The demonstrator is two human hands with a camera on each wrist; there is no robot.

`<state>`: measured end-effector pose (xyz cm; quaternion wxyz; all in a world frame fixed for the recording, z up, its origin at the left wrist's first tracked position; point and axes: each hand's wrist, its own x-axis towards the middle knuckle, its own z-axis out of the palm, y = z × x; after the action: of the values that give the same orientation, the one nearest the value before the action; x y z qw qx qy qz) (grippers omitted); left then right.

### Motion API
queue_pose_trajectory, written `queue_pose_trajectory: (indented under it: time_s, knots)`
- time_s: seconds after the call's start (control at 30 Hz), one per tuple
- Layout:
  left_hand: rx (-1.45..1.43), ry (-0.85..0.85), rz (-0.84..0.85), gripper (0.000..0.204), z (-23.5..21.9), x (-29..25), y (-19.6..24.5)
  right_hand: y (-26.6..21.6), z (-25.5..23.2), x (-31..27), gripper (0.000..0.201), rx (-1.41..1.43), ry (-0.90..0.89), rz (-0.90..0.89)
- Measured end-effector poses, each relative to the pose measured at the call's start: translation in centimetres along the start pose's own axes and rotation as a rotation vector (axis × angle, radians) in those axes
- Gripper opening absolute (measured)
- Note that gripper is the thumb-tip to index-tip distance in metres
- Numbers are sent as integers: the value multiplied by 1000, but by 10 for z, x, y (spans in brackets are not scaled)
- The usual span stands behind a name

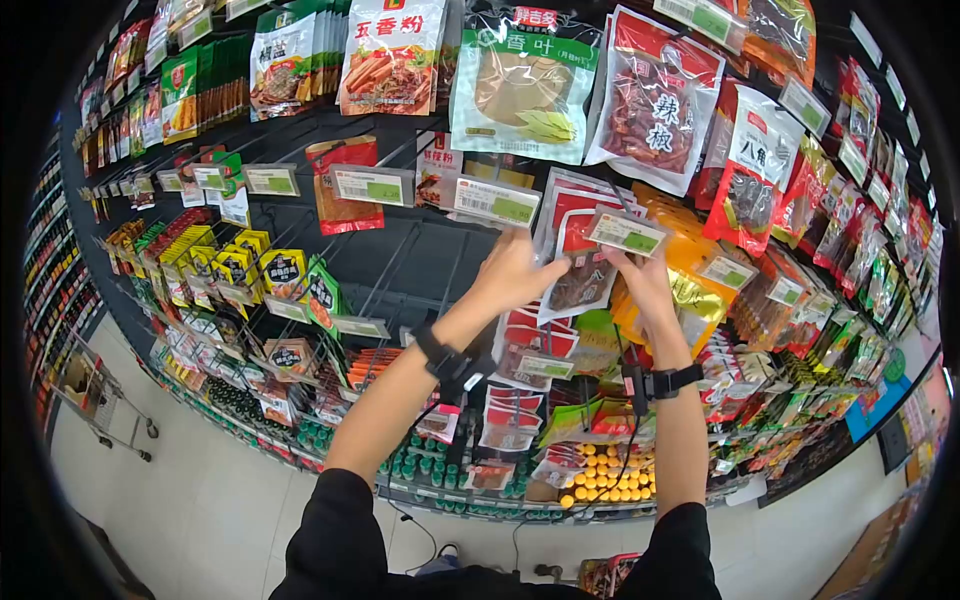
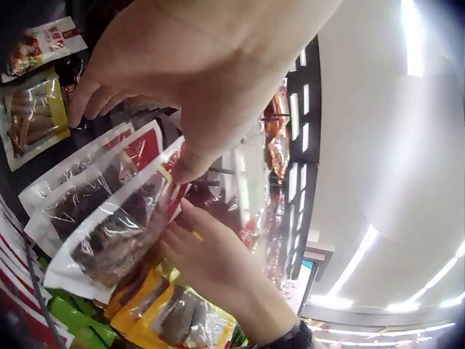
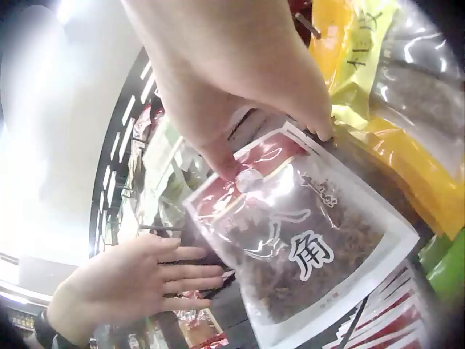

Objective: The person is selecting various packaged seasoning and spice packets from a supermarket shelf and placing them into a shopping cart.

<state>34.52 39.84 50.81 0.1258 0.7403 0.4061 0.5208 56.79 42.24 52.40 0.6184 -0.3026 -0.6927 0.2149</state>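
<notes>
"Where's the packet marked 八角 (image 3: 305,225)?"

"Between the two hands, at the near end of a row of similar packets on the rack, just below a price tag (image 1: 626,232)."

"And the right hand (image 1: 648,290)?"

"Its grip is clamped on the packet's top: thumb on the red front, fingers at the edge."

"The left hand (image 1: 512,278)?"

"Just to the left of the packet, its grip apart, fingers fairly straight, holding nothing."

"What's around them?"

"Orange packets (image 1: 690,290) hang just right of the right hand. Above are a green-and-clear bag (image 1: 525,90) and, to its right, a red-and-white bag (image 1: 655,110) of dried chillies. Yellow-capped bottles (image 1: 612,478) stand low on the rack."

"Anything on the floor?"

"A shopping cart (image 1: 105,390), well apart on the left."
</notes>
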Motion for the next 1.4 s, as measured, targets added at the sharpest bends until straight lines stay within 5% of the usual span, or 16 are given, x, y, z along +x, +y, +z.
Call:
queue_pose_trajectory:
  time_s: [0.07,0.13,0.27,0.37,0.53,0.8,1.1,1.2,1.4]
  knots:
    - [-116,-123,-14,88,-6,20,14,-6,4,7,74,58,-34,96]
    - [-177,-96,70,97,17,48,-19,10,-3,20,54,20,-77,256]
    - [-313,-105,16,118,23,76,-21,28,-10,28,43,56,-102,208]
    - [-402,-142,-58,108,18,77,-13,43,-16,31,39,-63,-124,159]
    - [-340,16,49,84,34,79,-37,45,-4,38,73,18,4,56]
    - [71,262,110,75,41,62,-13,36,-5,44,55,212,-17,178]
    - [-534,131,23,64,41,68,-20,9,-3,31,41,288,-16,223]
    - [-654,-76,-159,44,30,64,-5,7,-1,27,41,248,20,253]
    - [-593,-61,-163,24,19,49,14,-2,4,7,44,257,50,237]
